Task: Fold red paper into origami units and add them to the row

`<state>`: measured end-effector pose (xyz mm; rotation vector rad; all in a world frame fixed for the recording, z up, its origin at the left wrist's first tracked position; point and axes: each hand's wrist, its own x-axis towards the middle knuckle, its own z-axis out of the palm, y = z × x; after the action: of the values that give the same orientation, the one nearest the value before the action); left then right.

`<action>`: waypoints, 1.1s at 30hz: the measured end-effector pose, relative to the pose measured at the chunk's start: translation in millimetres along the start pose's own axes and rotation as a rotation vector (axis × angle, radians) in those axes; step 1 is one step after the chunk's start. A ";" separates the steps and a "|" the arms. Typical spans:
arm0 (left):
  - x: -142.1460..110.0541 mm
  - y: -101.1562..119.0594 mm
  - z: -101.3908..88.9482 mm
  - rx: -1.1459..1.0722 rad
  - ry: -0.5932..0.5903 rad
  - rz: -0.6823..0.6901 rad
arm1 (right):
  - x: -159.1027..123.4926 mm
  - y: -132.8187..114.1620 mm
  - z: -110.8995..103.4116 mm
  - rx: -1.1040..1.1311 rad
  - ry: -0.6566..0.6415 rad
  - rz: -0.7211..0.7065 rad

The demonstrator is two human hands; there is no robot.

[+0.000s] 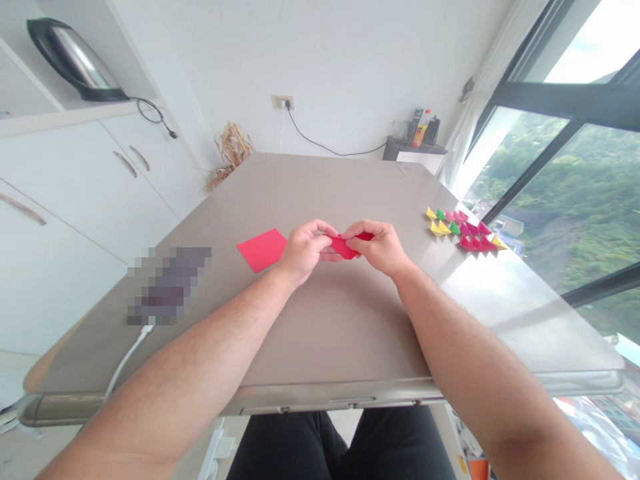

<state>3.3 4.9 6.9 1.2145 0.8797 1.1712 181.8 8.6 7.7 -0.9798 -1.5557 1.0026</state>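
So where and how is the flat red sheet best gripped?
Probably pinch the red sheet at its left corner, coming from the left: it lies flat with that corner uncovered, while the left hand hides its right end from view.

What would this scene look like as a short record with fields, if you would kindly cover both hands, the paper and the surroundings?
Left hand: left hand pinches the left end of the folded red paper
Right hand: right hand grips the same paper's right side
Flat paper: red sheet on the table, beside the left hand
Finished pieces: small folded paper shapes in yellow, green, pink and red, grouped at the table's right
Left side: pixelated patch, contents unclear; white cable runs to it
Background: kettle on a shelf
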 end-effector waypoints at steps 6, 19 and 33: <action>2.2 -0.9 -1.8 -0.041 0.017 -0.045 | -2.6 -1.5 -0.9 -0.079 -0.032 -0.079; 1.9 -0.5 -0.9 -0.037 0.023 -0.128 | -2.7 -0.2 1.2 -0.144 -0.043 -0.033; 0.9 1.0 3.0 0.021 0.152 -0.046 | 2.3 1.0 1.4 -0.046 0.055 0.103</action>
<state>6.2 5.0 8.4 1.1271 1.0304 1.2311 180.1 10.9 7.3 -1.1200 -1.5012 1.0059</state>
